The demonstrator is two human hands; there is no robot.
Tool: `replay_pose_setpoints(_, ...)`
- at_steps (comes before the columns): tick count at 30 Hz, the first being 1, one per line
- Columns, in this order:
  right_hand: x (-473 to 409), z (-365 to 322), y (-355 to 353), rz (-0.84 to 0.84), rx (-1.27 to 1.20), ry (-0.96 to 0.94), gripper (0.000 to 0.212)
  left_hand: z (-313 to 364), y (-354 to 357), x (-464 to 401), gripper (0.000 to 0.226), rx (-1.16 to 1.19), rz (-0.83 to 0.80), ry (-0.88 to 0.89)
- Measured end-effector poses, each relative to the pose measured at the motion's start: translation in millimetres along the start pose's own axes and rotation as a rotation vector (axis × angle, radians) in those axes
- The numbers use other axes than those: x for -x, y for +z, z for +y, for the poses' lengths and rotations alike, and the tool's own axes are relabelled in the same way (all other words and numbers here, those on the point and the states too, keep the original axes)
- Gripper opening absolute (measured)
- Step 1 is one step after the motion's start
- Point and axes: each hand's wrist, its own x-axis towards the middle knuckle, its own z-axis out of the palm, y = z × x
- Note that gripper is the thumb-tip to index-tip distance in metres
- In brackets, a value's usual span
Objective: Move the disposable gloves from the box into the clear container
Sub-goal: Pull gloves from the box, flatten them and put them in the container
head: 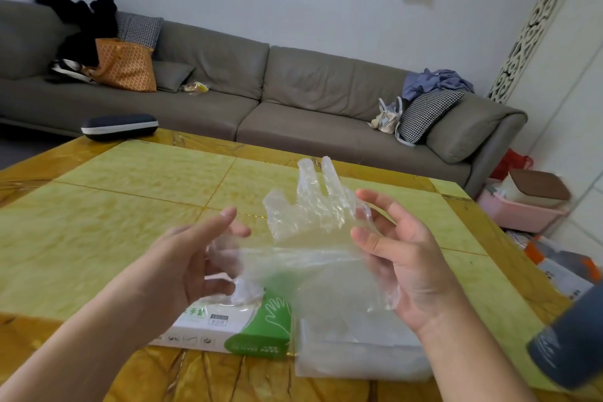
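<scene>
A clear disposable glove [310,219] hangs stretched between my two hands above the table, its fingers pointing up and away. My left hand [189,261] grips the crumpled cuff end, with its fingers curled into the plastic. My right hand [404,261] holds the opposite edge, and film drapes over its palm. Below my left hand the white and green glove box [228,333] lies flat. To the box's right, under my right hand, sits the clear container [359,359], near the table's front edge; what it holds is hard to make out.
The yellow-green tiled table [130,206] stretches ahead. A dark glasses case [119,126] lies at its far left edge. A dark grey cylinder [567,346] stands blurred at the near right. A grey sofa [293,91] runs behind, and a pink bin [518,212] sits on the floor at right.
</scene>
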Motion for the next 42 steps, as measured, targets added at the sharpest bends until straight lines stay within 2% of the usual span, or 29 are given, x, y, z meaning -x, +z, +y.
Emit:
replay_pose_setpoints(4,3.0,0.4,1.2,-0.066,0.014,0.069,0.054,-6.1,14.8,7.1,0.070,-0.227,-0.142,-0.150)
replay_pose_setpoints(6,5.2,-1.9,1.8,-0.092,0.020,0.085,0.052,-10.3,25.5,9.9,0.045,-0.314,-0.155,-0.121)
replay_pose_setpoints(9,8.1,-6.8,0.8,-0.068,-0.012,0.148,0.056,-16.6,41.0,10.1,0.011,-0.335,-0.062,-0.010)
replay_pose_setpoints(11,7.6,-7.1,-4.6,-0.008,-0.067,0.262,0.074,-20.5,49.3,9.3,0.009,-0.226,0.057,0.058)
replay_pose_setpoints(13,8.8,-7.4,-10.7,-0.039,-0.107,0.369,0.091,-23.8,57.1,8.1,0.010,-0.149,0.174,0.126)
replay_pose_setpoints(14,10.8,-7.3,-11.4,-0.091,-0.087,0.393,0.086,-25.8,61.1,8.3,0.010,-0.133,0.212,0.158)
replay_pose_setpoints(15,13.1,-6.8,-11.6,-0.123,-0.039,0.386,0.068,-28.2,65.6,9.1,0.010,-0.130,0.236,0.184)
replay_pose_setpoints(17,15.5,-7.4,-11.8,-0.062,0.075,0.336,0.023,-32.3,75.7,11.3,0.010,-0.139,0.258,0.208)
replay_pose_setpoints(18,15.3,-8.4,-12.2,0.006,0.127,0.313,0.013,-33.3,80.0,13.2,0.011,-0.150,0.245,0.204)
replay_pose_setpoints(20,13.5,-12.1,-21.9,0.126,0.212,0.258,0.016,-35.5,85.4,14.4,0.014,-0.221,0.203,0.176)
replay_pose_setpoints(22,12.1,-18.9,-36.7,0.146,0.384,0.225,0.017,-37.2,81.8,14.4,0.018,-0.374,0.284,0.212)
replay_pose_setpoints(25,9.7,-25.6,-66.0,0.073,0.678,0.279,0.014,-29.8,78.6,19.4,0.022,-0.711,0.517,0.503)
replay_pose_setpoints(26,9.6,-25.8,-72.0,0.050,0.751,0.304,0.014,-25.5,83.7,21.2,0.022,-0.817,0.504,0.622)
replay_pose_setpoints(28,9.0,-22.8,-76.5,-0.007,0.853,0.339,0.017,-22.9,100.4,15.0,0.016,-1.014,0.318,0.753)
replay_pose_setpoints(30,7.9,-19.3,-75.3,-0.041,0.934,0.352,0.020,-30.1,122.1,-2.2,0.016,-1.213,0.056,0.670)
replay_pose_setpoints(33,4.9,-15.1,-73.6,-0.034,1.111,0.334,0.024,-52.1,142.5,-34.9,0.024,-1.413,-0.177,0.328)
replay_pose_setpoints(35,3.9,-9.4,-74.5,0.009,1.234,0.300,0.024,-62.9,148.9,-48.3,0.024,-1.457,-0.244,0.144)
replay_pose_setpoints(38,-0.2,1.8,-79.4,0.084,1.362,0.250,0.024,-68.8,154.4,-56.3,0.025,-1.521,-0.267,0.038)
replay_pose_setpoints(42,-5.5,6.7,-81.6,0.170,1.452,0.187,0.014,-64.3,153.3,-56.6,0.054,-1.547,-0.357,-0.107)
